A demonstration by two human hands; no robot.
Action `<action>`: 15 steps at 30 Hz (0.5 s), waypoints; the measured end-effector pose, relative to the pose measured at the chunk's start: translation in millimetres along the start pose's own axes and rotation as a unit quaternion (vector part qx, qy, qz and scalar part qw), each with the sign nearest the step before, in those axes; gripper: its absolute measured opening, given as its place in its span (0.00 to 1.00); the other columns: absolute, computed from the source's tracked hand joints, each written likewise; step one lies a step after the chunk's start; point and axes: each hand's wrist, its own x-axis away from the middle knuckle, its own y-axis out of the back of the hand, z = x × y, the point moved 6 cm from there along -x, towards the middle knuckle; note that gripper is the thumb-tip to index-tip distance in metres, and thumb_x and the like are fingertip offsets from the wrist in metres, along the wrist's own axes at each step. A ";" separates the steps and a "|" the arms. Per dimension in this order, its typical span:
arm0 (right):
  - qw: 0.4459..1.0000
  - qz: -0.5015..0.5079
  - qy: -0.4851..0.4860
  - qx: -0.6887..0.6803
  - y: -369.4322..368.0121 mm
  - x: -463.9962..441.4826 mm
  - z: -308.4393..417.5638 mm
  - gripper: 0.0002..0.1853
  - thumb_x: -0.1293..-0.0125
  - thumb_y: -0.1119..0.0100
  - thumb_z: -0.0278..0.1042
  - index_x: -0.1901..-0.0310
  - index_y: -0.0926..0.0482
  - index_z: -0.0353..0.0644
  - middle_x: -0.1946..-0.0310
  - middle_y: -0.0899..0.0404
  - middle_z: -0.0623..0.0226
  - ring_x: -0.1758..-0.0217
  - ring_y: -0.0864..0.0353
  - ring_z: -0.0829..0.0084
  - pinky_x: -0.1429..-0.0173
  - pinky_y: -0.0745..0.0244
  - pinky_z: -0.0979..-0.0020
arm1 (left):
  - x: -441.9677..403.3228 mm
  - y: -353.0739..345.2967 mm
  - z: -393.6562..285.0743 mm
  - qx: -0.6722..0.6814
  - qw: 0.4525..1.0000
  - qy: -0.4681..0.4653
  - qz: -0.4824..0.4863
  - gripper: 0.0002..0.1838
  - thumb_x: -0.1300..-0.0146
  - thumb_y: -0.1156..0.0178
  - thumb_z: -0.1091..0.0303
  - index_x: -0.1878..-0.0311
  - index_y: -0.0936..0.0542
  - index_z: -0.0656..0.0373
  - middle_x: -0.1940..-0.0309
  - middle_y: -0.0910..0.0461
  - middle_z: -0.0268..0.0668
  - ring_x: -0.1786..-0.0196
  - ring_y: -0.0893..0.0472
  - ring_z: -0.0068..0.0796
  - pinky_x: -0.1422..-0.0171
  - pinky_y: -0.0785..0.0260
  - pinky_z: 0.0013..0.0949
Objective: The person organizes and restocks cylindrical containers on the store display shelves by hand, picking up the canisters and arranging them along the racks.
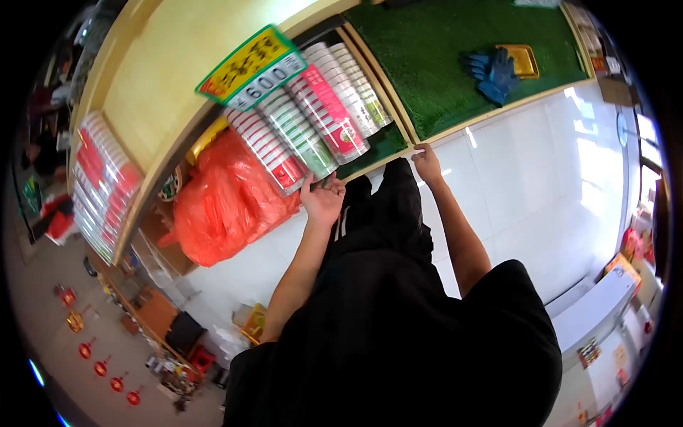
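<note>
My left hand (pixel 324 199) is at the near end of the packaged rolls, its fingers apart and touching the bottom of a green-and-white roll (pixel 302 139). Red-and-white rolls (pixel 263 149), a pink-labelled roll (pixel 331 117) and white rolls (pixel 345 89) lie side by side in a green-lined compartment. A yellow and green price sign (pixel 252 67) stands over them. My right hand (pixel 425 162) is at the wooden edge (pixel 414 142) near the compartment's corner, its fingers bent against the wood. What its fingertips do is too small to tell.
Red plastic bags (pixel 228 199) bulge left of the rolls. Blue gloves (pixel 494 75) and a yellow tray (pixel 523 62) lie on green matting (pixel 441 64) at upper right. More wrapped rolls (pixel 107 181) stand at far left. White floor tiles (pixel 526 164) show beyond the edge.
</note>
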 end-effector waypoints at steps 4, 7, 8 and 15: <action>0.993 0.117 0.023 0.015 -28.7 -11.2 24.5 0.25 0.44 0.42 0.36 0.43 0.31 0.40 0.60 0.20 0.47 0.55 0.19 0.50 0.50 0.25 0.58 | -7.4 -14.8 5.3 0.003 0.999 -0.008 0.033 0.29 0.39 0.38 0.51 0.46 0.34 0.65 0.54 0.27 0.46 0.60 0.25 0.35 0.54 0.34 0.38; 0.985 0.161 0.066 0.011 -45.8 -26.0 69.4 0.30 0.43 0.44 0.38 0.38 0.35 0.40 0.62 0.19 0.48 0.56 0.19 0.51 0.50 0.26 0.57 | -23.8 -9.8 10.0 -0.115 0.993 0.015 0.014 0.29 0.39 0.37 0.52 0.44 0.35 0.62 0.48 0.28 0.48 0.55 0.23 0.34 0.52 0.34 0.37; 0.979 0.196 0.052 0.013 -42.7 -24.8 91.2 0.30 0.41 0.45 0.41 0.37 0.36 0.41 0.60 0.19 0.46 0.55 0.19 0.50 0.50 0.25 0.56 | -25.0 -13.1 13.9 -0.125 0.992 0.017 0.015 0.29 0.39 0.37 0.52 0.44 0.35 0.62 0.48 0.28 0.48 0.55 0.23 0.34 0.52 0.34 0.37; 0.969 0.192 0.144 0.061 -43.8 -50.4 112.0 0.31 0.38 0.42 0.47 0.37 0.34 0.40 0.60 0.19 0.45 0.55 0.19 0.51 0.50 0.27 0.57 | -31.1 -38.5 26.3 -0.043 0.998 0.001 0.037 0.34 0.39 0.37 0.55 0.41 0.36 0.73 0.42 0.30 0.51 0.41 0.28 0.40 0.42 0.35 0.37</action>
